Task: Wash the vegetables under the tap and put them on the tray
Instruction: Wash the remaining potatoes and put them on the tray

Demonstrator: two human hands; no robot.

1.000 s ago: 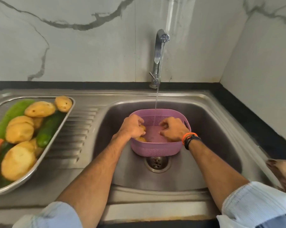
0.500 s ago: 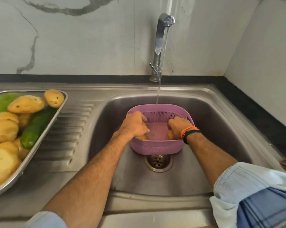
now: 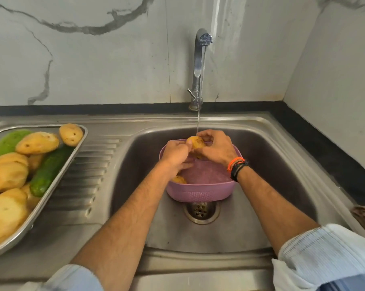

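Stainless steel fills the near edge of the scene, where the front rim of a sink (image 3: 198,276) runs along a black bench (image 3: 324,133) and two rolled-up pale sleeves (image 3: 324,253) frame the person's bare forearms. Beyond the rim, a round drain (image 3: 201,211) sits in the basin floor, and a purple perforated basket (image 3: 200,189) stands just behind it, partly over its far edge. One potato (image 3: 178,179) lies inside the basket against its left wall.

Above the basket, the left hand (image 3: 175,153) and the right hand (image 3: 218,149) meet around a second potato (image 3: 195,142), the fingers (image 3: 204,134) of both curled about it from either side. A thin stream of water (image 3: 198,122) falls from the tap (image 3: 199,66) straight onto that potato. The right wrist wears an orange band and dark bands (image 3: 237,168).

To the left, on the ribbed draining board (image 3: 89,175), a steel tray (image 3: 58,179) holds a pile of potatoes (image 3: 37,142), a dark green cucumber (image 3: 49,171) lying diagonally among them, and a paler green vegetable (image 3: 7,141) at the tray's far left. One potato leans on the tray's far corner.

Behind the sink, the tap rises from the black bench strip, backed by white marble-patterned wall (image 3: 93,59) with grey veins.
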